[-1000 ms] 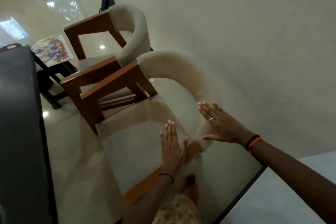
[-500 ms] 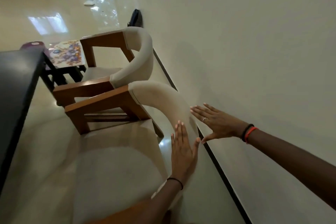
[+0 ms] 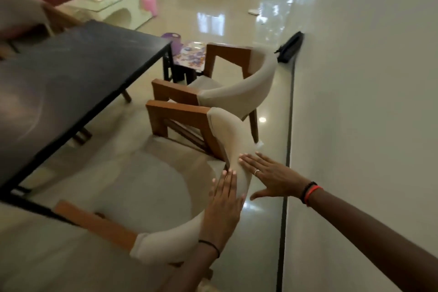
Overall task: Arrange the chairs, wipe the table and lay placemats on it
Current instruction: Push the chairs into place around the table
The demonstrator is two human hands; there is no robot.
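Both hands are lying flat against the curved, padded backrest of the near armchair (image 3: 227, 140), which is standing just beside the dark worktop (image 3: 71, 83) with its seat facing the edge. The left hand (image 3: 224, 206) is pressing on the inner face of the back, its fingers (image 3: 226, 180) stretched out straight and together, gripping nothing. The right hand (image 3: 270, 179) is resting on the outer face, thumb spread wide, its fingers (image 3: 248, 161) likewise extended and not curled around anything. Sandwiching the backrest between two open palms looks like a way of steering the chair by pushing rather than lifting, probably to slide it over the polished floor (image 3: 237, 19) toward the worktop.

The backrest is wrapped in a smooth beige fabric and sweeps round in one band into square-cut wooden arms of a warm brown tone. A second armchair (image 3: 237, 87) of the same make is standing just beyond it, close enough that the two arms are nearly meeting, also facing the worktop. The worktop is matte black with faint smears, on dark legs. The floor is glossy pale tile, mirroring the light, so the chair legs should glide easily. No placemats are lying on the worktop yet; a flowery printed sheet (image 3: 190, 54) is resting on a low stand past its far corner, and whether that is a placemat I cannot tell.
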